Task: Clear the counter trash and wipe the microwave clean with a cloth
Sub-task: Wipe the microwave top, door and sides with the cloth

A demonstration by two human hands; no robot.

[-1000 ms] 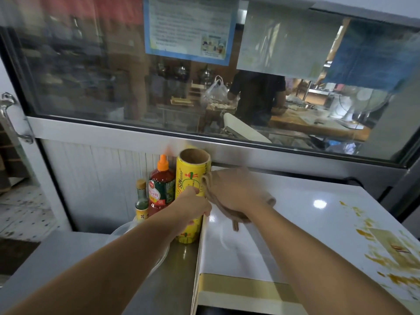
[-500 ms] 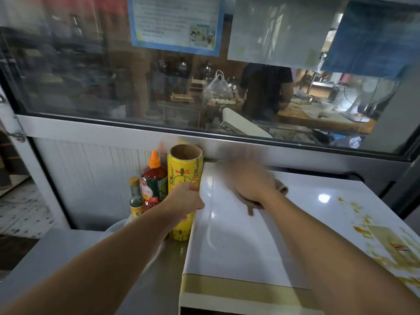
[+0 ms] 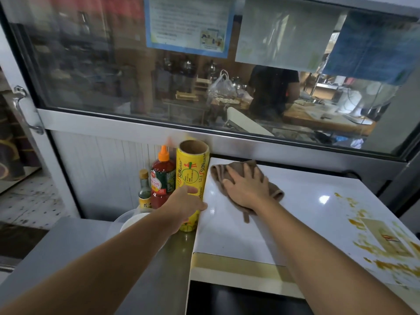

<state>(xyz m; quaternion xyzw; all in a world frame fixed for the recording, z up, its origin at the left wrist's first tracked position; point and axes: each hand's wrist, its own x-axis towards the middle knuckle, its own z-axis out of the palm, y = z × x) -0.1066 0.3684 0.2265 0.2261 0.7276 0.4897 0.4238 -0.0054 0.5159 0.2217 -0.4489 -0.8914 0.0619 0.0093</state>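
Note:
The white microwave [image 3: 295,214] fills the lower right, seen from above. A brown cloth [image 3: 219,172] lies at the top's far left corner. My right hand [image 3: 246,187] presses flat on the cloth with fingers spread and straight. Orange-brown stains [image 3: 384,244] cover the right side of the microwave top. My left hand [image 3: 185,206] grips a yellow roll of cling film [image 3: 192,169] that stands upright against the microwave's left side.
A red sauce bottle [image 3: 162,178] and a small glass bottle [image 3: 144,189] stand left of the roll. A clear plastic tub [image 3: 127,221] sits on the steel counter [image 3: 68,258]. A glass window [image 3: 204,76] rises behind.
My right hand has slid the cloth along the back of the microwave top and now presses it flat at the far left corner. My left hand stays on the yellow roll.

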